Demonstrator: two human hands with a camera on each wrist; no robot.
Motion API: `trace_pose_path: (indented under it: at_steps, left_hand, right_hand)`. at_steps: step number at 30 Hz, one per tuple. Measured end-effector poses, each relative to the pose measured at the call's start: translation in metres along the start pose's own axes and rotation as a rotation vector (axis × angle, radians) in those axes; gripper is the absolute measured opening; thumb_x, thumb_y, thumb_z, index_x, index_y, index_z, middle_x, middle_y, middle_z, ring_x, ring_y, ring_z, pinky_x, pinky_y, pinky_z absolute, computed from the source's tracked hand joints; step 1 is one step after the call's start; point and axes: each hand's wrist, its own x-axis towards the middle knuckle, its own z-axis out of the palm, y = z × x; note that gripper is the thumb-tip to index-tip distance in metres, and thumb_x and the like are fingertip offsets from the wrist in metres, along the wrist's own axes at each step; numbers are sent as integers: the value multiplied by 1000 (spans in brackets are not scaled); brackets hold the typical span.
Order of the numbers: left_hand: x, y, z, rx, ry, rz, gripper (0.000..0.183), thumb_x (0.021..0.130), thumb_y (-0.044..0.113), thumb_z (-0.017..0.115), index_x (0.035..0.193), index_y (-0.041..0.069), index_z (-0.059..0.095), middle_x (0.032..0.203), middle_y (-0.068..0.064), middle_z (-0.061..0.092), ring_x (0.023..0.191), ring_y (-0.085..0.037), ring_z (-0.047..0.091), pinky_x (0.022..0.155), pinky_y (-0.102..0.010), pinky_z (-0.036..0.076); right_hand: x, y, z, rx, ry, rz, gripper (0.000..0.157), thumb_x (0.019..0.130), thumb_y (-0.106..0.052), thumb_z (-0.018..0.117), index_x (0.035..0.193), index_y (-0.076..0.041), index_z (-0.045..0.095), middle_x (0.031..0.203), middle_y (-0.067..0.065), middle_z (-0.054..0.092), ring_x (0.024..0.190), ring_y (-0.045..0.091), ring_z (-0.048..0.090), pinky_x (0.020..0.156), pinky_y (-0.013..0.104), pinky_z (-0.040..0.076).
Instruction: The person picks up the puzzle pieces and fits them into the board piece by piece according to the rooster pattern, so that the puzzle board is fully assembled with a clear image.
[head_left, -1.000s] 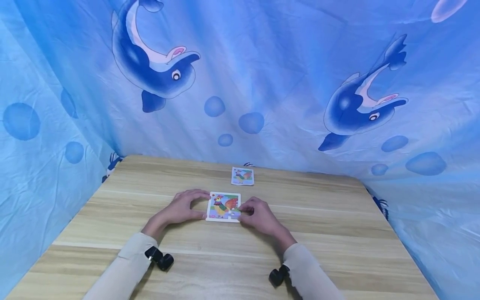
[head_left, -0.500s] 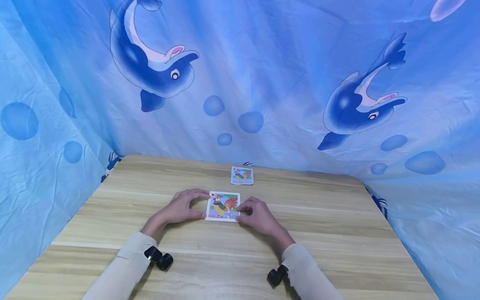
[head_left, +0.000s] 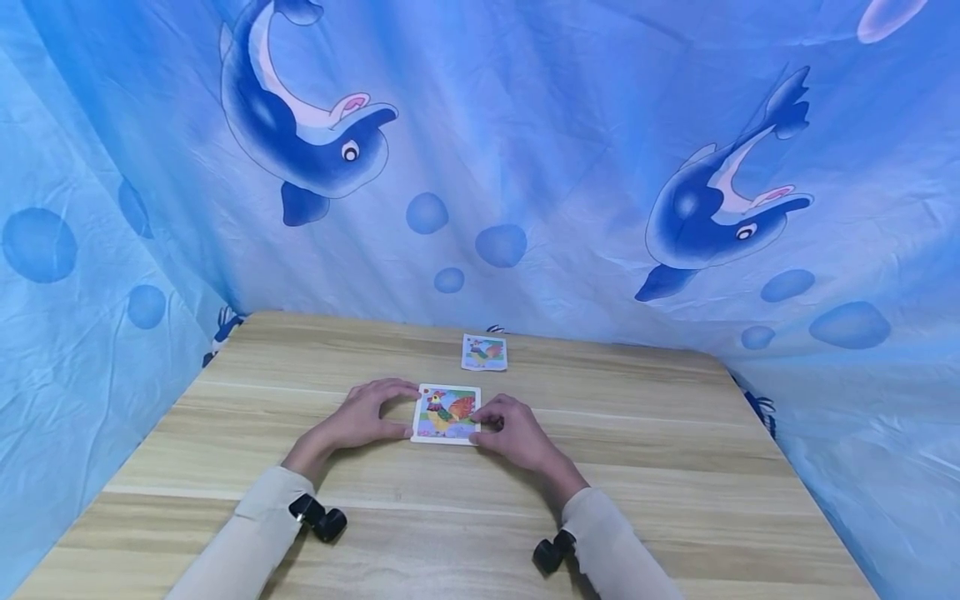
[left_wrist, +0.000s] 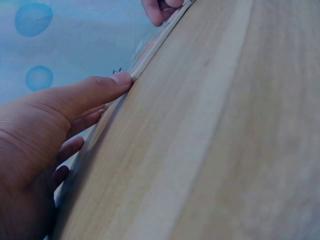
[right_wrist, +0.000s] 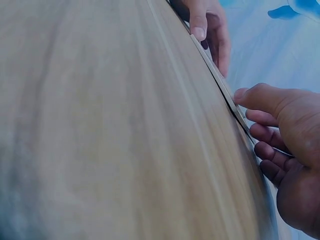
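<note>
A square jigsaw puzzle [head_left: 447,414] with a rooster picture in a white frame lies on the table. My left hand [head_left: 369,414] spans its left side, thumb at the near corner and index finger at the far corner. In the left wrist view, the thumb of that hand [left_wrist: 55,120] touches the frame's edge. At the lower right of the picture, my right hand [head_left: 517,429] has thumb and index finger on a puzzle piece, partly hiding it. The other fingers of the right hand [right_wrist: 285,135] curl in beside the frame in the right wrist view.
A paper card [head_left: 484,352] with the same rooster picture lies behind the puzzle, near the far edge of the wooden table [head_left: 390,508]. A blue curtain [head_left: 555,133] with dolphins hangs behind the table and along its sides.
The pale gap at the puzzle's lower right has closed, as the right fingers shifted slightly left with the piece. The left hand keeps its place at the frame.
</note>
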Motion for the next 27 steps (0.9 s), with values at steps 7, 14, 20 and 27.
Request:
trace_pose_path:
  at_steps: [7,14,20,27]
  left_hand:
    - [0,-1,0,12,2,4,62,85,43,82,140,21,64,155,-5,54,150,-37,40,118,-65,25]
    - [0,-2,1,-1,0,2,62,85,44,82,140,21,63,154,-5,55,150,-38,40,118,-65,26]
    - [0,1,-1,-9,-1,9,61,85,41,82,139,20,64,154,-5,55,150,-38,41,117,-65,26]
    - [0,2,-1,-14,2,4,61,85,41,82,139,20,64,154,-6,55,150,-38,40,118,-65,25]
  right_hand:
    - [2,-2,2,22,-7,-21,25,88,-21,82,111,-11,80,102,0,66,92,11,59,81,22,51]
    - [4,-5,5,3,-15,-18,18,89,-20,81,106,-13,80,99,0,65,90,13,55,78,23,47]
    - [5,-5,7,0,-16,3,17,89,-19,81,105,-13,81,100,-1,65,92,13,55,79,23,47]
    - [4,-7,6,-5,-19,2,19,89,-20,81,106,-13,81,99,-1,65,91,13,55,79,23,47]
